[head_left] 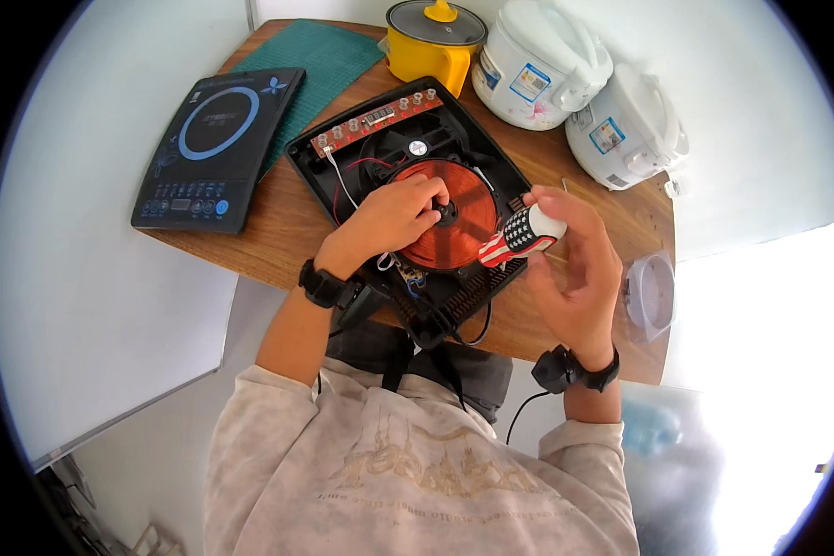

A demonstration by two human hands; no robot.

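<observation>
Opened cooker base [408, 176] is sitting at frame centre on the wooden table [287, 232], its copper coil [454, 218] exposed. Left hand [394, 215] is resting on the coil, fingers pinching the black hub at its middle; right hand [574, 269] is grasping a striped-handled screwdriver [521, 236] over the coil's right edge. Detached glass top [215, 148] is lying upper left, a yellow pot [433, 42] and two white rice cookers [539, 60] along the upper edge.
</observation>
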